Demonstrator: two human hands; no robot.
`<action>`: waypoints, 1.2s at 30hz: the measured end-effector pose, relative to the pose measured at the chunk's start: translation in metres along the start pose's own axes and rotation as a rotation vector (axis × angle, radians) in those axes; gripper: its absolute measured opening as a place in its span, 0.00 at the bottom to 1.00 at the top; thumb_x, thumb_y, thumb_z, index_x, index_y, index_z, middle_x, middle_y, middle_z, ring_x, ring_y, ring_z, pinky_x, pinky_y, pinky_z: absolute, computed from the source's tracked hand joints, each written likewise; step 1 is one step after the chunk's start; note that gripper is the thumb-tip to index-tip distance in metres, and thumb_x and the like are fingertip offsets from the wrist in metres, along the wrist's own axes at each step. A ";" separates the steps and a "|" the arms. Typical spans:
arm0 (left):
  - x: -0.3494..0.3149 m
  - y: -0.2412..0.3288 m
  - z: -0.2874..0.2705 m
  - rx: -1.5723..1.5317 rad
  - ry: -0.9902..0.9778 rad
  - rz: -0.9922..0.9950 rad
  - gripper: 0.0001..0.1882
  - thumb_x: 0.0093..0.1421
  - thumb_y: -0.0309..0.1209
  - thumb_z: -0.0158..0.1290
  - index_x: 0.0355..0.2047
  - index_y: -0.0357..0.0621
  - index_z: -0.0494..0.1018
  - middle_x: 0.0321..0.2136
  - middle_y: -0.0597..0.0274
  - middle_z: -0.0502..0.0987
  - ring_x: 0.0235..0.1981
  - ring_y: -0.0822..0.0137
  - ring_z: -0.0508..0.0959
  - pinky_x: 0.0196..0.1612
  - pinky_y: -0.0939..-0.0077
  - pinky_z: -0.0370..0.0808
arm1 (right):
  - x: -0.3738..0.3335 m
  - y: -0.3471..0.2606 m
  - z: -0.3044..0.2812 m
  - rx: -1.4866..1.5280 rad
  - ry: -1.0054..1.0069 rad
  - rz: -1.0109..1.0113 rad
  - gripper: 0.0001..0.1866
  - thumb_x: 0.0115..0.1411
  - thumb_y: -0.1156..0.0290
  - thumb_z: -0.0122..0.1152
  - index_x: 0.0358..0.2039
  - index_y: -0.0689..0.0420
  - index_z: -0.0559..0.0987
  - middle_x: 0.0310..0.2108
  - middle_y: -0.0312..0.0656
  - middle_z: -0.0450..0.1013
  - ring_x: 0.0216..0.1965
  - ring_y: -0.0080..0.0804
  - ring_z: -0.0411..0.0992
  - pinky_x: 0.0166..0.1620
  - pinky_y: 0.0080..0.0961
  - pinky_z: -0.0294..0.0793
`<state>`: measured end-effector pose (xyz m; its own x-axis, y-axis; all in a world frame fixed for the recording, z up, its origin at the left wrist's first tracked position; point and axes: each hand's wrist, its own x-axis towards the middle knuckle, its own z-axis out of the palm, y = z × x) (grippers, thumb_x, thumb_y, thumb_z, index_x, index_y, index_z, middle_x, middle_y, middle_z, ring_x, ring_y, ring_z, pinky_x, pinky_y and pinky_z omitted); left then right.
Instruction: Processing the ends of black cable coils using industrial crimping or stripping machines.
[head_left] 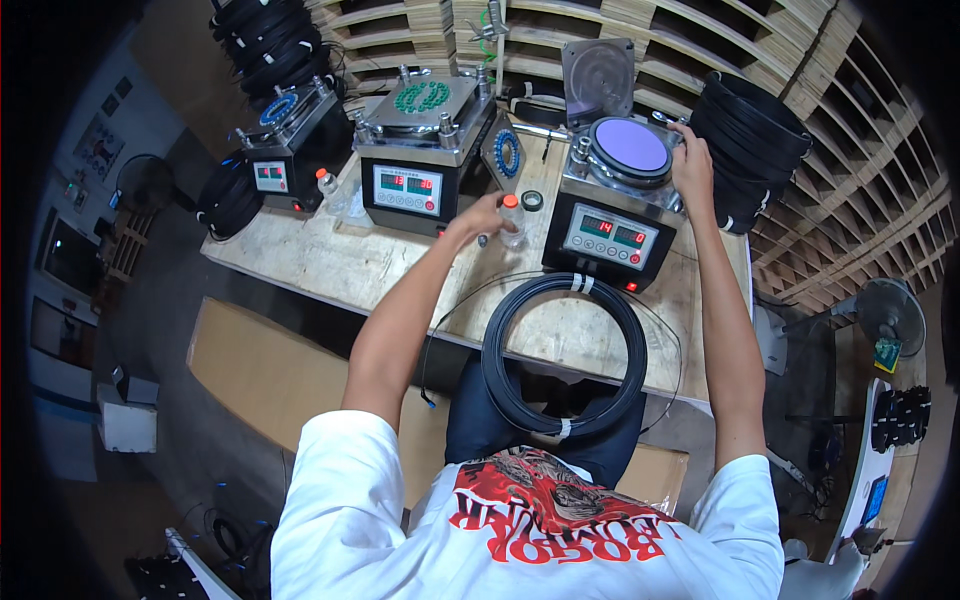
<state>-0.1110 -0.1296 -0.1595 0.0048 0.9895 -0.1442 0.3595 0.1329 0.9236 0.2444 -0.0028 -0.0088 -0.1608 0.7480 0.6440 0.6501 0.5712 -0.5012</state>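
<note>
The left hand (484, 217) has its grip closed around a clear bottle (514, 239) with an orange cap, at the worktop (300, 257) beside the right-hand machine (563, 228). The right hand (693, 168) touches that machine's edge near its purple disc (632, 147); whether its fingers pinch anything, I cannot tell. Red digits light the machine's pale label panel (611, 239); red lettering crosses the white shirt (340, 490).

Slatted wood (432, 38) behind; fan (890, 305) right; white box (128, 425) left.
</note>
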 end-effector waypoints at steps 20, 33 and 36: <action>-0.007 0.266 -0.015 -0.055 0.299 0.558 0.28 0.55 0.36 0.69 0.52 0.35 0.77 0.38 0.58 0.84 0.35 0.76 0.82 0.38 0.81 0.76 | -0.014 -0.031 -0.023 -0.070 -0.094 -0.112 0.18 0.55 0.68 0.62 0.49 0.50 0.80 0.38 0.43 0.78 0.42 0.45 0.72 0.47 0.42 0.71; 0.055 0.293 0.076 -0.001 0.339 0.667 0.25 0.55 0.44 0.67 0.48 0.40 0.81 0.35 0.53 0.79 0.35 0.67 0.79 0.41 0.72 0.76 | 0.029 -0.059 -0.083 0.426 -0.236 0.089 0.31 0.55 0.64 0.75 0.53 0.59 0.68 0.44 0.52 0.79 0.44 0.28 0.78 0.44 0.29 0.77; 0.071 0.256 0.054 -0.197 0.582 0.514 0.14 0.61 0.38 0.60 0.40 0.41 0.81 0.38 0.53 0.77 0.42 0.63 0.78 0.46 0.69 0.75 | 0.044 -0.036 -0.093 0.005 -0.368 -0.103 0.30 0.49 0.65 0.77 0.49 0.58 0.72 0.38 0.51 0.79 0.41 0.44 0.79 0.44 0.34 0.77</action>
<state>0.0319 -0.0283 0.0473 -0.3823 0.7929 0.4745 0.2728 -0.3938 0.8778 0.2830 -0.0219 0.0910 -0.4816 0.7576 0.4406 0.6135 0.6505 -0.4478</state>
